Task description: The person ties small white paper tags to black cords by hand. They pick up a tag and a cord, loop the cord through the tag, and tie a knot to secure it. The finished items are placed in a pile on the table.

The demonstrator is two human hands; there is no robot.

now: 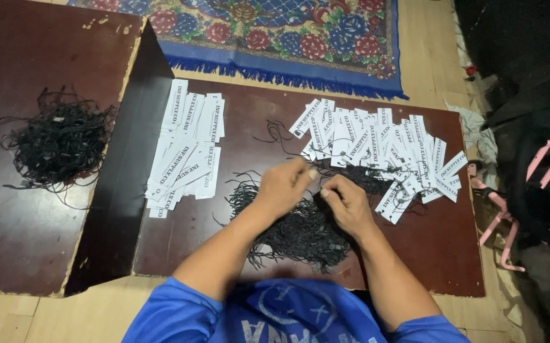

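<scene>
Head view, frame centre: left hand (282, 184) and right hand (346, 203) pinch thin black cord (316, 181) between them above the black loop pile (297, 232).

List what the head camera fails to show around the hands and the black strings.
- Fingertips of left hand and right hand: bunched together, whatever they pinch is too small to tell.
- Black string pile: middle hidden by both hands.
- Strung tags: overlapping, count unclear.
- Patterned rug: cut off by top edge.

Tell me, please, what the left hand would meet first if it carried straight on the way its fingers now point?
Probably the spread of white paper tags. The left hand points up and to the right, and those tags lie just beyond its fingertips, though its height above the board is unclear.
</scene>
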